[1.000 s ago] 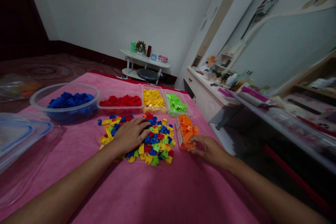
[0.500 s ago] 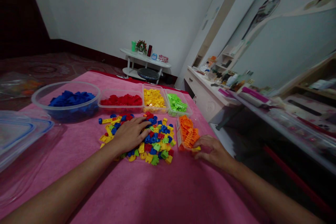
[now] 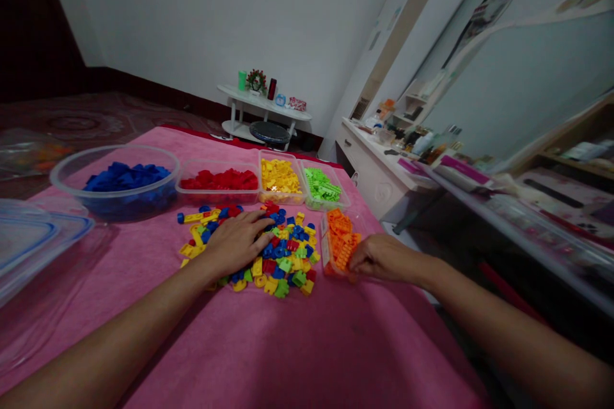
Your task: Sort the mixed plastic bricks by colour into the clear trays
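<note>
My left hand (image 3: 237, 243) lies palm down on a mixed pile of toy building bricks (image 3: 283, 262) in yellow, blue, red and green. Its fingers are stretched out and slightly apart. At the right, my right hand (image 3: 378, 257) is at the near right corner of a clear container (image 3: 327, 254) of orange bricks (image 3: 341, 233). The fingers of this hand are curled together and bent down. Whatever they hold, if anything, is hidden behind the knuckles.
Behind the pile stand a round tub (image 3: 115, 195) of blue bricks and clear boxes of red (image 3: 220, 180), yellow (image 3: 281, 179) and green bricks (image 3: 322, 185). Clear lids (image 3: 43, 236) lie at the left on the pink cloth (image 3: 307, 358). A dressing table (image 3: 378, 172) stands at right.
My right hand has turned over, with its knuckles up, at the orange container. The yellow brick between its fingers earlier is out of sight. My left hand stays on the pile.
</note>
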A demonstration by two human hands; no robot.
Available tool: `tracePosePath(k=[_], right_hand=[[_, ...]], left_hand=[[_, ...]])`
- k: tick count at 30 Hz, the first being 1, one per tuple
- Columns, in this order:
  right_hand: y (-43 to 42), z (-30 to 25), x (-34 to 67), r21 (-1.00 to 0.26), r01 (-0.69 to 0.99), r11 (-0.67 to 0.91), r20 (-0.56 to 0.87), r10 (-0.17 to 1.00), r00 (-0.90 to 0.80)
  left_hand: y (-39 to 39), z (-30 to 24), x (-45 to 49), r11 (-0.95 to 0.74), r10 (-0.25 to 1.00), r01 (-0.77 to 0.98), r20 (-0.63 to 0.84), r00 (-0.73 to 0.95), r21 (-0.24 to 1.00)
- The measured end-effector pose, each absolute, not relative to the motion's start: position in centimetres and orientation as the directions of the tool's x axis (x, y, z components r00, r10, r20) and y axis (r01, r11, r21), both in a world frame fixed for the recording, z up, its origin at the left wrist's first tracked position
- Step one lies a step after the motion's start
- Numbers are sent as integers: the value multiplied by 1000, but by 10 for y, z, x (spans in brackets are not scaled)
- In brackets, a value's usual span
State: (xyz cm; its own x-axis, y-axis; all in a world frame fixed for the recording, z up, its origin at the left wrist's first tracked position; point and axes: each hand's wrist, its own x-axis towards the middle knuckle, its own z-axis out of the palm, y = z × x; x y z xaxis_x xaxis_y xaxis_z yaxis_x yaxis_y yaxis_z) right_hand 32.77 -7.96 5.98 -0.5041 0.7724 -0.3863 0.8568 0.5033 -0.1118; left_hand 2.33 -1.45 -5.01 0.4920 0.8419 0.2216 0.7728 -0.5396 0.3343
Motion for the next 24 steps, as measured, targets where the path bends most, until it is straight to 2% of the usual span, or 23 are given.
tracePosePath(k=[3, 6, 9, 13, 17, 24], right_hand=[[-71, 63, 314, -40, 805, 593, -490, 690, -533], [-65, 58, 306, 105, 756, 646, -518, 684, -513], [-61, 50, 306, 154, 697, 700, -524, 656, -543], [-57, 41, 312, 159, 650, 743, -529, 620, -579], [-56, 38, 316, 166, 659, 734, -488, 641, -592], [-62, 67, 320, 73, 773, 630, -446, 714, -540]], left_hand=[[-14, -50, 24, -543, 840, 768, 220, 496, 340], [-14, -50, 24, -536, 844, 772, 213, 491, 342], [-14, -49, 24, -530, 848, 779, 205, 489, 334], [-15, -48, 24, -534, 845, 775, 208, 492, 339], [-16, -47, 24, -521, 853, 771, 204, 480, 366], [-16, -48, 23, -541, 841, 756, 234, 487, 369]])
